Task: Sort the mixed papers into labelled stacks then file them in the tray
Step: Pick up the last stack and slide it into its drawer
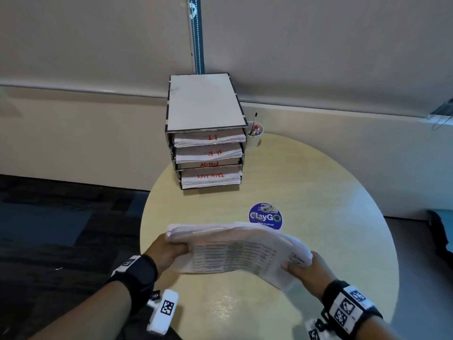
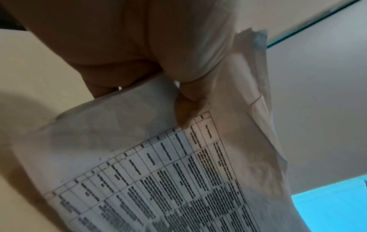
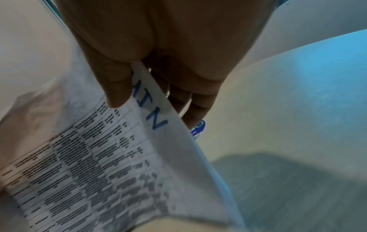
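Note:
A stack of printed papers (image 1: pixel 235 251) with a table on its top sheet hangs bowed above the round table (image 1: pixel 306 192), held at both ends. My left hand (image 1: pixel 171 249) grips its left end, thumb on top (image 2: pixel 188 109). My right hand (image 1: pixel 304 266) pinches the right end, thumb on the top sheet (image 3: pixel 117 87) and fingers underneath. Blue letters "IN" show on that sheet (image 3: pixel 152 113). The filing tray (image 1: pixel 206 128) stands at the table's far edge; its tiers hold stacks marked in red, and the tier labelled "ADMIN" (image 1: pixel 209 164) holds no stack.
A white cup (image 1: pixel 255 136) with pens stands right of the tray. A round blue sticker (image 1: pixel 265 216) lies on the table just beyond the held papers. Dark carpet lies to the left of the table, and a pale wall rises behind the tray.

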Demonstrator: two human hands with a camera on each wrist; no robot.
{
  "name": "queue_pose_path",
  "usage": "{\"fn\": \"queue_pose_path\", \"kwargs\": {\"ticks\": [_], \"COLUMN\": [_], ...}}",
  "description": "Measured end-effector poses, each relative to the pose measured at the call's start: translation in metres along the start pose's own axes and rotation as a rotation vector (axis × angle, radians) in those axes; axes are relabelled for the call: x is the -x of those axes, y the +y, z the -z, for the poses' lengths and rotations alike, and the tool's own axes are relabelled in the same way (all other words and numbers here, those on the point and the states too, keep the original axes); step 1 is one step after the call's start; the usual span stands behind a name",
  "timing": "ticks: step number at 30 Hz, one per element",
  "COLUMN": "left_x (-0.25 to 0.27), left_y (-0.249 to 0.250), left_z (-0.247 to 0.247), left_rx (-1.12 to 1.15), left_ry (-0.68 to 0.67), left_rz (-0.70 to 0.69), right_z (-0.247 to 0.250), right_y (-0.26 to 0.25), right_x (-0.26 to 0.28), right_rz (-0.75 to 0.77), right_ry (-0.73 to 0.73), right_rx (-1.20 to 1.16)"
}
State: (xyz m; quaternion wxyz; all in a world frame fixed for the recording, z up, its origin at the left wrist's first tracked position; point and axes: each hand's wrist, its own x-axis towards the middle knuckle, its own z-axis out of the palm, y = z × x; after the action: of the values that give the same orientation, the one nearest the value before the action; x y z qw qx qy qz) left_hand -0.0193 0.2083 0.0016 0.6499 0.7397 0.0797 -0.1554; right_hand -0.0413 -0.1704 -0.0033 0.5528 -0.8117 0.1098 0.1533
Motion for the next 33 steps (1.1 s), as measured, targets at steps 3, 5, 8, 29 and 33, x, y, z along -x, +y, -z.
{"fn": "queue_pose_path", "kwargs": {"ticks": [3,5,8,29,33], "left_x": [-0.007,-0.01,-0.015,-0.008,0.001], "left_y": [0.014,0.024,0.031,-0.069,-0.085], "left_z": [0.014,0.023,0.033,0.032,0.024], "left_rx": [-0.034,0.013,0.09,-0.33,-0.961], "left_ry": [-0.079,-0.15,-0.167,0.076,-0.249], "left_rz": [0.06,0.129,0.224,0.35,0.277], "right_z": [0.008,0.01,0.004,-0.024,-0.037], "right_y": [-0.013,-0.019,-0.024,-0.039,-0.054], "right_x": [-0.003,-0.002,0.003,-0.025,-0.039], "right_rz": [0.02,-0.036,-0.11,-0.299,-0.3], "right_ry": [-0.142,-0.231,-0.278,-0.045,0.011], "right_rx": [-0.2,-0.364,-0.347,-0.818,-0.863]}}
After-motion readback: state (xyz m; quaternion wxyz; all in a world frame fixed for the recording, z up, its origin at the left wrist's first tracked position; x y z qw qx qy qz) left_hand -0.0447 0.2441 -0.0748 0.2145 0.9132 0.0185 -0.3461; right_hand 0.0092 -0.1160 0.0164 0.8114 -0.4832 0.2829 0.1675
